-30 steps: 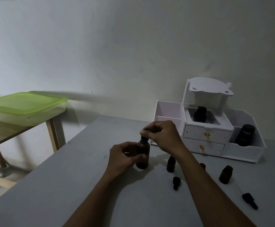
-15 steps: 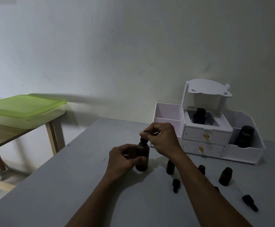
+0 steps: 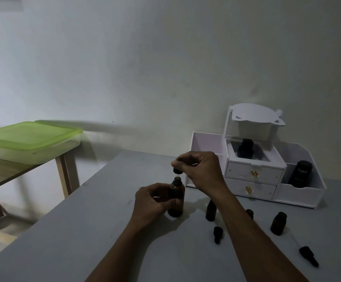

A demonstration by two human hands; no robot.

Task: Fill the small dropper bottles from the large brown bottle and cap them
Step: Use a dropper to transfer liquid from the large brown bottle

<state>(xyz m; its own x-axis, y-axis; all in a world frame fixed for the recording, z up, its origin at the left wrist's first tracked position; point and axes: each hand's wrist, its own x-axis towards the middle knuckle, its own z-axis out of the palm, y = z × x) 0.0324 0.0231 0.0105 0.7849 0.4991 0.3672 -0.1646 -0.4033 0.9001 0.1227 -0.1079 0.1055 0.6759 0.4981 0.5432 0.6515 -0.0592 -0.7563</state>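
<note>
Left of our left hand (image 3: pixel 152 202) the grey table (image 3: pixel 68 231) lies open; small bottles (image 3: pixel 210 210) crowd beneath our right forearm (image 3: pixel 246 226).

Dim room, light poor and greyish. Plain pale wall (image 3: pixel 145 68) behind, faintly scuffed. Grey tabletop (image 3: pixel 74 231) in the foreground, running back toward the wall. To the left, well apart, a wooden side table (image 3: pixel 13 171) on pale legs, topped by a clear box with a green lid (image 3: pixel 29 135). Below it, bare pale floor (image 3: pixel 9 226), half in shadow.
</note>
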